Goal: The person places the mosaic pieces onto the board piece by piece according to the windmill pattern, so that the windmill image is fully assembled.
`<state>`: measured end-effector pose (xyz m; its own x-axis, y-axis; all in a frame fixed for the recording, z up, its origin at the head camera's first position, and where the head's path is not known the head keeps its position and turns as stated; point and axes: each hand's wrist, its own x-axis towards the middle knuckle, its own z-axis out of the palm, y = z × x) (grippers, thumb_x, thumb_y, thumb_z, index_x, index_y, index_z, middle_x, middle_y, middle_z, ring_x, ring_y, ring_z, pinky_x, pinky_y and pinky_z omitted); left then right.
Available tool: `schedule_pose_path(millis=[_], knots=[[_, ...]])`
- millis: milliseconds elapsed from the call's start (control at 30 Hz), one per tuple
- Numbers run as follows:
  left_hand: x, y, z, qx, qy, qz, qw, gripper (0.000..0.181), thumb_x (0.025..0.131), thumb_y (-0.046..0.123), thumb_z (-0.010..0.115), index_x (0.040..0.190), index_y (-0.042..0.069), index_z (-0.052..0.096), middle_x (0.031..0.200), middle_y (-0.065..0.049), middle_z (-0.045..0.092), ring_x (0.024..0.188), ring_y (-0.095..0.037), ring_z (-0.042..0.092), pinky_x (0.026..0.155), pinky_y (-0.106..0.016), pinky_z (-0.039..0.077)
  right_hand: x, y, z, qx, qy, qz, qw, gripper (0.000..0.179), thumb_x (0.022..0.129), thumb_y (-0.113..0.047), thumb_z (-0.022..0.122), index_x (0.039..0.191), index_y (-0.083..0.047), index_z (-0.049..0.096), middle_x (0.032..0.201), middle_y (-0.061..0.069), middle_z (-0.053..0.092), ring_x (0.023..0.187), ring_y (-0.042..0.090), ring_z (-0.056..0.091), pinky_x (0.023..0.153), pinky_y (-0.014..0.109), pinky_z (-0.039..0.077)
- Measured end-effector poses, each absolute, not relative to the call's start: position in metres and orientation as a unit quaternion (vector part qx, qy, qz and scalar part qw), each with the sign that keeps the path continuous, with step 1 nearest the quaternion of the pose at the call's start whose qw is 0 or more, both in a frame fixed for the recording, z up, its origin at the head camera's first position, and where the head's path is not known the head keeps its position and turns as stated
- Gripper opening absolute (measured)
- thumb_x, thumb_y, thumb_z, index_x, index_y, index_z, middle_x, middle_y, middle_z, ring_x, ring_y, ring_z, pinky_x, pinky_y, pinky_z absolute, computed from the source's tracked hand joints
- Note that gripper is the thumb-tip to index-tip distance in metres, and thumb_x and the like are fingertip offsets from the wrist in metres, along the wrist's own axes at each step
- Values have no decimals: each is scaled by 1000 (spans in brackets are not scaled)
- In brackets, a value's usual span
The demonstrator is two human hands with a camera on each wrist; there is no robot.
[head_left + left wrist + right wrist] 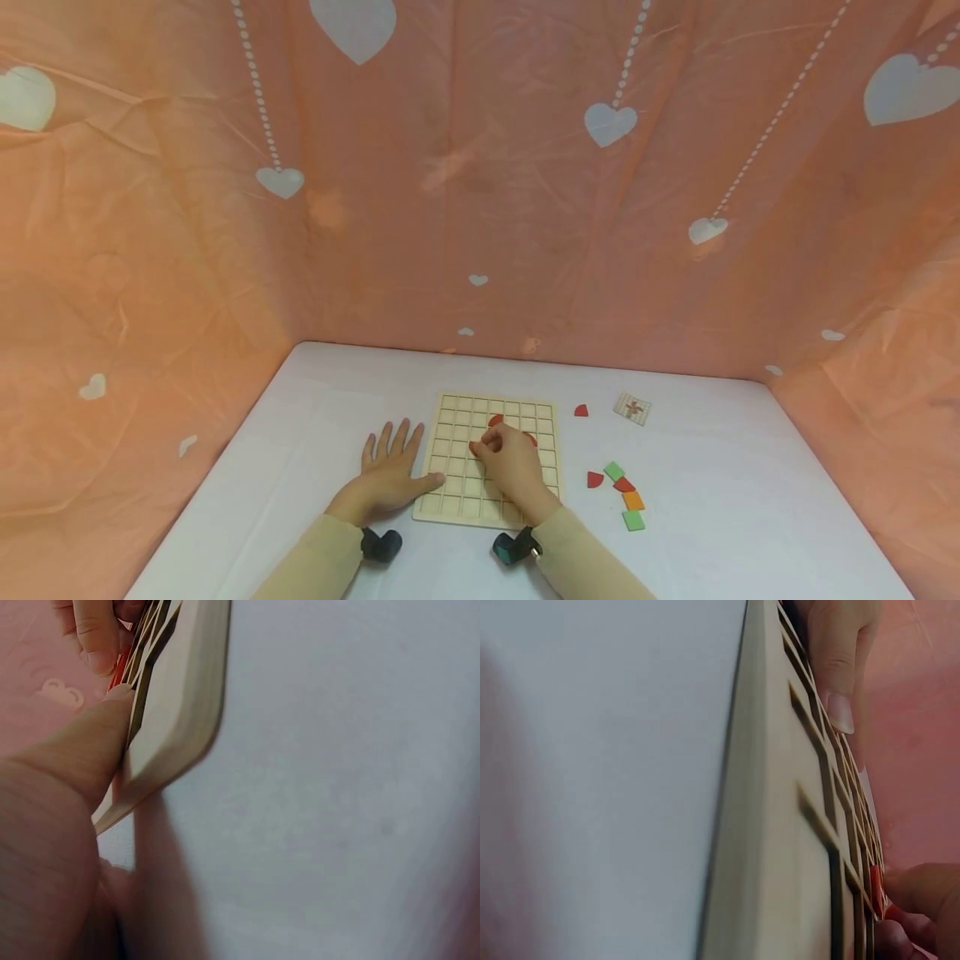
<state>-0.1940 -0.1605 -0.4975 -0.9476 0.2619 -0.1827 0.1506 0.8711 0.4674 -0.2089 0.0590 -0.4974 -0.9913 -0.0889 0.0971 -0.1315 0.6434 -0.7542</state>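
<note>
A light wooden grid board [457,502] lies flat on the white table. My right hand [513,462] is over its middle, and its thumb and fingertips pinch a red quarter-circle tile [876,889] at the grid. Two more red tiles sit on the board: one [497,419] just beyond the fingers, the other [531,439] partly hidden by the right hand. With fingers spread, my left hand [390,479] rests on the table left of the board. Its thumb [97,739] lies on the board's left edge.
Right of the board lie red quarter-circle tiles [595,479], green square tiles [633,521] and an orange square tile [633,501]. Farther back are another red tile [581,411] and a small pattern card [632,409]. A pink heart-print curtain [480,208] encloses the table.
</note>
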Motion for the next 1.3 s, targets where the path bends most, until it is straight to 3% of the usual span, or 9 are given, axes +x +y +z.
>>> schedule_pose_path(millis=[267,433,633,967,1167,1300], knots=[[-196,-161,-503,101,962,221,127,101,86,69,52,155,7,14,161,-18,1,145,-38,-11,110,-54,-17,-207,59,-495,80,-906,415,25,14,89,-25,72,86,-14,63,74,-6,57,67,11,52,59,27,45],[-196,-161,-505,102,960,235,118,102,85,69,54,155,6,16,160,-19,3,145,-39,-11,109,-55,-17,-205,71,-492,91,-906,413,12,16,90,-29,71,93,-15,65,83,-7,60,76,11,55,69,30,48],[-198,-159,-504,94,959,237,124,100,85,66,56,155,7,15,161,-17,1,144,-39,-12,109,-56,-17,-203,107,-481,102,-907,409,3,15,90,-23,71,99,-13,66,86,-6,61,80,12,56,73,32,49],[-194,-157,-500,89,960,232,129,101,85,67,55,156,8,14,161,-17,1,145,-38,-12,110,-55,-17,-191,181,-480,46,-925,376,-7,28,85,-29,76,109,-17,68,92,-6,59,82,13,52,72,31,46],[-194,-158,-499,95,956,245,127,101,85,65,58,154,4,17,160,-20,3,144,-41,-10,109,-56,-17,-186,207,-478,41,-935,352,-9,30,83,-27,78,109,-16,68,91,-5,58,77,13,50,67,28,45],[-195,-158,-497,88,959,232,138,100,86,65,56,156,8,13,161,-17,-1,145,-38,-13,110,-54,-18,-183,218,-478,35,-941,337,-13,29,82,-28,78,107,-16,69,91,-5,58,80,14,50,71,32,44]])
